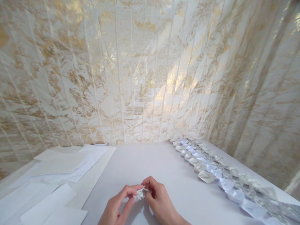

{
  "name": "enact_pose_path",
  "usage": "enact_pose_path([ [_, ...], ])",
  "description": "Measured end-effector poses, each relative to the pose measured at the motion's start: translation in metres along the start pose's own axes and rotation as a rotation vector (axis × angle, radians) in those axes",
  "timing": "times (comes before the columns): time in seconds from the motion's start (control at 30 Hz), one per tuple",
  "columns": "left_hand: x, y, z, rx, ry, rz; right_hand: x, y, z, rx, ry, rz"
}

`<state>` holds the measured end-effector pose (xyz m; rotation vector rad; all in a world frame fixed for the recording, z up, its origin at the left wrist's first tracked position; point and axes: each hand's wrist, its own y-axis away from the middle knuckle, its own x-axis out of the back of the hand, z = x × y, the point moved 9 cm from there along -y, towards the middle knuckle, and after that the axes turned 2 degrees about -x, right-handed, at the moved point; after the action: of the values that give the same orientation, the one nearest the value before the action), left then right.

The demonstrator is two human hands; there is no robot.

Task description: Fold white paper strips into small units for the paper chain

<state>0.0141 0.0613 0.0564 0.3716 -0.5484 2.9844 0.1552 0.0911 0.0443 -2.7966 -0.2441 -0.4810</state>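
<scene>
A small folded paper piece (141, 193), whitish with grey marks, is held between both hands above the table's near middle. My left hand (120, 200) pinches its left side between thumb and fingers. On the other side, my right hand (159, 198) grips its right edge with thumb and curled fingers. The fingers cover part of the paper, so its full shape cannot be made out.
Loose white paper sheets (61, 164) lie overlapping at the left of the white table (138, 159). Rows of folded paper pieces (207, 176), some white and some printed grey, run along the right. A gold-patterned curtain (131, 78) hangs behind the table.
</scene>
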Motion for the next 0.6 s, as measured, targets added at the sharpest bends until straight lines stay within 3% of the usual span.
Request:
enact_pose_path([
  [0.2, 0.001, 0.001, 0.007, -0.047, -0.04, 0.035, 0.001, 0.002, 0.001, -0.009, 0.07, 0.01],
  [0.43, -0.004, -0.004, -0.027, 0.048, -0.127, -0.063, 0.001, 0.002, -0.009, 0.041, 0.184, 0.001],
  [0.6, -0.004, -0.004, -0.033, 0.103, -0.114, -0.1, -0.003, 0.003, -0.012, 0.07, 0.314, -0.015],
])
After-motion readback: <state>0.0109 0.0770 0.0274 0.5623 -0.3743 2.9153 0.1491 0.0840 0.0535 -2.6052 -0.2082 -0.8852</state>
